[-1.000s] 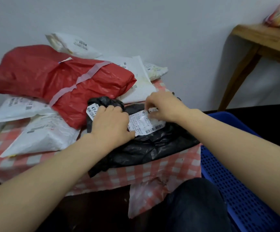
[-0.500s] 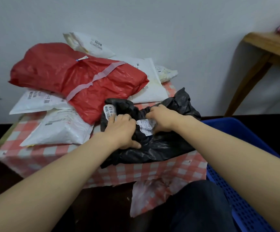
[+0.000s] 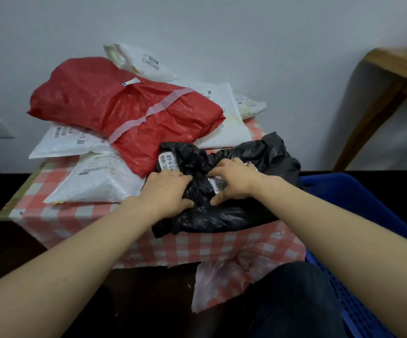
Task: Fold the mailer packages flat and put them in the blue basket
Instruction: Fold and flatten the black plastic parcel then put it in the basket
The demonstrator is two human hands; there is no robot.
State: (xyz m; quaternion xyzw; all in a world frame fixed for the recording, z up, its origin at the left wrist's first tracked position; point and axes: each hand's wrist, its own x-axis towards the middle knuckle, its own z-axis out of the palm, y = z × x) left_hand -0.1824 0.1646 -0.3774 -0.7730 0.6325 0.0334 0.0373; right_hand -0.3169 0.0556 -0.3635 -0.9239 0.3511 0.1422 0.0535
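Both hands, left hand point(image 3: 166, 191) and right hand point(image 3: 234, 181), clutch the crumpled black plastic mailer bag point(image 3: 229, 189) at the near right edge of the red-checked tablecloth-covered table point(image 3: 80, 215) (apparently gathering it to fold), with the blue perforated plastic basket point(image 3: 358, 215) just beside, right.

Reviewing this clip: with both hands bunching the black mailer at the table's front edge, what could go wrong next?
The crumpled black plastic mailer overhangs the checked tablecloth's edge; if the left hand or right hand loosens, it may slide off. It looks bunched, not flat, so it may go into the blue plastic basket bulky.
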